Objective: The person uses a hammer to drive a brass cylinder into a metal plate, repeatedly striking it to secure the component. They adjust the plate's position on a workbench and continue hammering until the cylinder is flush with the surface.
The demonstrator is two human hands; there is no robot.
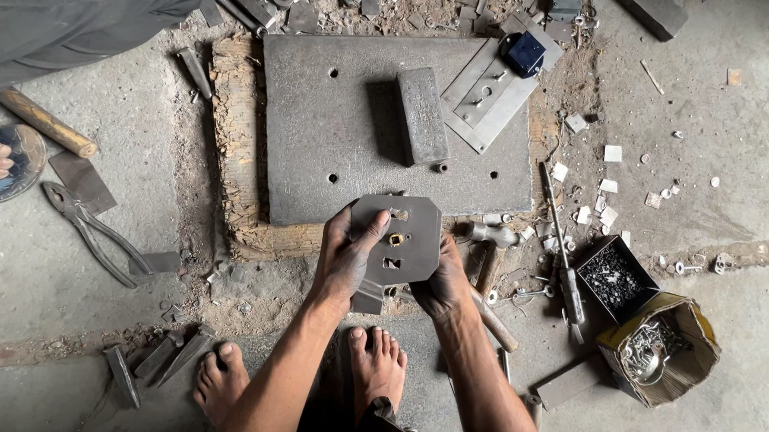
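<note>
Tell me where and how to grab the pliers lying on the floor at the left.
Take the grey metal pliers by the two long handles, which splay toward the lower right, coming from above. The jaws end points to the upper left and the tool lies flat on the concrete floor, with free space around the handles.

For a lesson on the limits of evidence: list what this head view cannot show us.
- Underside of the plate: faces away; the left hand and right hand cover its edges.
- Second piece beneath the plate: mostly hidden by plate and hands.
- Contents of the black box: too small to identify.
- Person at top left: cut off by the frame edge.
</note>
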